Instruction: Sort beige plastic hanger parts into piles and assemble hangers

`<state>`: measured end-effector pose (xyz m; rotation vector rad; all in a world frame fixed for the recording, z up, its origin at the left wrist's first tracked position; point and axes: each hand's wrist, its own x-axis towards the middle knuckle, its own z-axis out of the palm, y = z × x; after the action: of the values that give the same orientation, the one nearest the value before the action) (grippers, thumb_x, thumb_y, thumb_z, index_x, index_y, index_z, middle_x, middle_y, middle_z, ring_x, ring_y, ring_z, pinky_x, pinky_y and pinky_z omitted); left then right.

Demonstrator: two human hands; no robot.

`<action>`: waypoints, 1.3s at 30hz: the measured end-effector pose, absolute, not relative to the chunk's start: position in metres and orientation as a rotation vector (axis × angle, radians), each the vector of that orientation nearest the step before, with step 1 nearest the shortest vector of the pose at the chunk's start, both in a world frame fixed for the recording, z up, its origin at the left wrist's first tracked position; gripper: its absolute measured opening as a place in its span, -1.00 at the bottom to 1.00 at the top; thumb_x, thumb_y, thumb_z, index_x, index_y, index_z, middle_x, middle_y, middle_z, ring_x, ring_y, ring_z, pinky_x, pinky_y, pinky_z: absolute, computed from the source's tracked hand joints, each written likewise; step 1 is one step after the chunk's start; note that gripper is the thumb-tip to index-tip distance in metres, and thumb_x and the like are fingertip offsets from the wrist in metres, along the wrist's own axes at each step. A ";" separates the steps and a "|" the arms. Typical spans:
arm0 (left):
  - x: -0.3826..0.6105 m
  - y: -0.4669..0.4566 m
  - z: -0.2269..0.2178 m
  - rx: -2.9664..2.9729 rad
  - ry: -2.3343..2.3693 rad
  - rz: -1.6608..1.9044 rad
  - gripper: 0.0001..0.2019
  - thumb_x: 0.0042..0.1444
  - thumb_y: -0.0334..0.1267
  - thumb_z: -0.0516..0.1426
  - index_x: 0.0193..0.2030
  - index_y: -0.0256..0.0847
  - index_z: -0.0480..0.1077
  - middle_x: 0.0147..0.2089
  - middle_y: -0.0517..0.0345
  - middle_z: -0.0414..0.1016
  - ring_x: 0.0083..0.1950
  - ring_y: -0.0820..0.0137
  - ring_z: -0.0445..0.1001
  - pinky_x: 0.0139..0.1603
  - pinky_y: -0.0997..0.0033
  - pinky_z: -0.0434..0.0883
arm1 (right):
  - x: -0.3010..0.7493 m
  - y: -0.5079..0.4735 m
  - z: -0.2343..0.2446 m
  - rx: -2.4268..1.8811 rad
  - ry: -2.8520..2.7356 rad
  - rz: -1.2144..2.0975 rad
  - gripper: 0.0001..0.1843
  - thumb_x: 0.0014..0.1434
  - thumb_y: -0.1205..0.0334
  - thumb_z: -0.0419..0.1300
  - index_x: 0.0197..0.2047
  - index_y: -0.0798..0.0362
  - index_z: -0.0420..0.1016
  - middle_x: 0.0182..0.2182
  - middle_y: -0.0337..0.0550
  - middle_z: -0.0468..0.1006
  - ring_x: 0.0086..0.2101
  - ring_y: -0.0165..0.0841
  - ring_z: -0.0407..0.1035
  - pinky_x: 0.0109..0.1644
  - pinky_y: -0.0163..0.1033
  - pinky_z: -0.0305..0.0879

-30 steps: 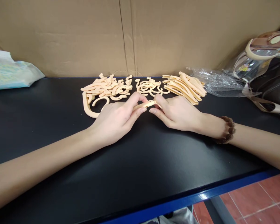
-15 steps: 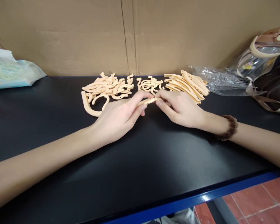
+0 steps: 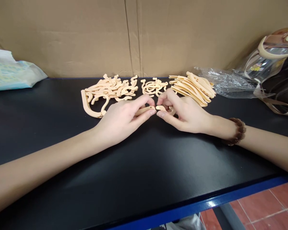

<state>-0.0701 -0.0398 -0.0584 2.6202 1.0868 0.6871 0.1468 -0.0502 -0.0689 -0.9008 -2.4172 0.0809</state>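
Note:
Pinched between the thumb and fingers of my left hand (image 3: 121, 119) is a beige plastic hanger arm (image 3: 144, 110), its end pointing right. A bent beige section (image 3: 88, 108) with a curved piece sticks out beyond that hand's far left side and seems joined to the held part; my hand hides the connection. My right hand (image 3: 186, 113) grips a small curved beige hanger hook (image 3: 169, 110) by thumb and index finger, its rounded end facing the arm. A narrow gap separates the two ends. Both hands hover just above the black tabletop (image 3: 139, 179).
Behind my hands lie a pile of curved hanger parts (image 3: 120, 87), a smaller pile of hooks (image 3: 155, 85) and a stack of long hanger arms (image 3: 193, 88). Clear plastic wrap (image 3: 227, 84) and a bottle (image 3: 266, 60) stand right, a tissue pack (image 3: 14, 75) left. Cardboard (image 3: 86, 38) walls the back.
The ends of the two parts, touching half a second ago, are now slightly apart. My right hand has tilted the hook, showing more of its curve. The bent section at left shifted slightly left.

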 end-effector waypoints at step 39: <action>-0.070 -0.043 -0.058 2.543 1.146 0.835 -0.76 0.29 -0.06 0.02 -0.13 -0.16 0.37 -0.42 0.27 0.49 -0.47 0.46 0.38 -0.40 0.47 0.25 | 0.148 -0.040 -0.066 -0.994 -2.303 0.631 -0.49 0.40 -0.07 -0.20 -0.52 0.02 0.06 -0.56 -0.32 0.09 -0.50 -0.47 0.02 -0.36 -0.29 0.01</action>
<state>-0.0695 -0.0431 -0.0583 2.5430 1.1464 0.8352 0.1477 -0.0397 -0.0664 -0.9942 -2.3035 0.6310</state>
